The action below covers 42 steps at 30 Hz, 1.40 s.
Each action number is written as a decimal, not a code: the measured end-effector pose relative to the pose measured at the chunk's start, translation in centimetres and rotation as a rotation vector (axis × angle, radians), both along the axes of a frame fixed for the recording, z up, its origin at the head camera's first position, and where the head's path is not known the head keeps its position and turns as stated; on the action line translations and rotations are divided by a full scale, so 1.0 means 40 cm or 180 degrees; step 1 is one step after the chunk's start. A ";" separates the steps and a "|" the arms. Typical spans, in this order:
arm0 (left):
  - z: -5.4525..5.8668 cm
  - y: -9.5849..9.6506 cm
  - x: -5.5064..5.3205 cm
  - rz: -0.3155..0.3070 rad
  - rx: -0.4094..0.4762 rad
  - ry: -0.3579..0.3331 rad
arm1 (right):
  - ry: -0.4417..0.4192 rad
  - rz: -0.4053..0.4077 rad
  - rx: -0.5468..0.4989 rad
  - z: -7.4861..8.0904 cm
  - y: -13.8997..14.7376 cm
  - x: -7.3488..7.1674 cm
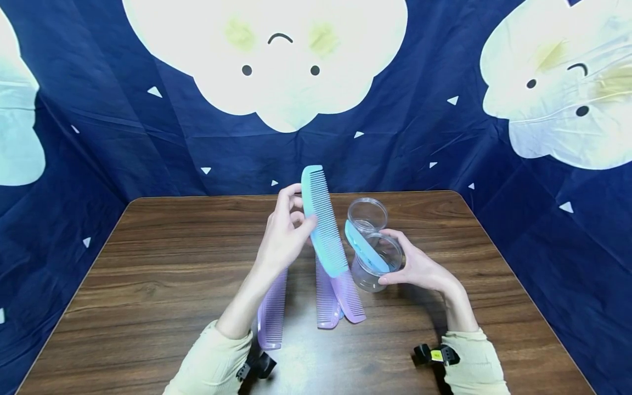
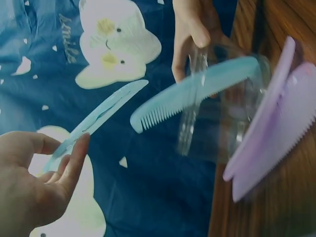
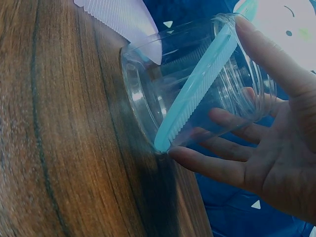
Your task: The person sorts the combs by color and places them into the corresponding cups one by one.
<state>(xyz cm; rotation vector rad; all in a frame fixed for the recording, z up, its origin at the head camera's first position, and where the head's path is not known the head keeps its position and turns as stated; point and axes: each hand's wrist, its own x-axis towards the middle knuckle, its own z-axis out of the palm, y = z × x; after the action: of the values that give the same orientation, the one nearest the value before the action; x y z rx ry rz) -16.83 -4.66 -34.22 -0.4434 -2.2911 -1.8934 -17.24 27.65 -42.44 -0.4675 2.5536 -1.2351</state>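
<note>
My left hand pinches a light blue comb between thumb and fingers, held up over the table with its teeth to the right. In the left wrist view this comb appears nearly edge-on. My right hand grips a clear plastic cup round its side near the rim. Inside that cup leans another light blue comb, its upper end sticking out past the rim; the right wrist view shows its lower end down at the cup's bottom.
Behind the gripped cup stands a second clear cup. Two purple combs overlap on the wooden table, partly under the raised comb in the head view. Another purple comb lies beside my left forearm. A blue patterned cloth hangs behind.
</note>
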 end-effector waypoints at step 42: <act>-0.073 0.115 -0.019 0.0402 -0.0616 0.0626 | 0.0094 -0.0042 0.0086 -0.002 0.004 -0.006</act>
<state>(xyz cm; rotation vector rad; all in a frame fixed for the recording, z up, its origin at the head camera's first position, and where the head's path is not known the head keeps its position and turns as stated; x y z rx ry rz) -17.61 -0.07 -37.16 -0.4717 -2.3194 -1.5062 -17.49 27.82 -42.53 -0.4672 2.5988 -1.2054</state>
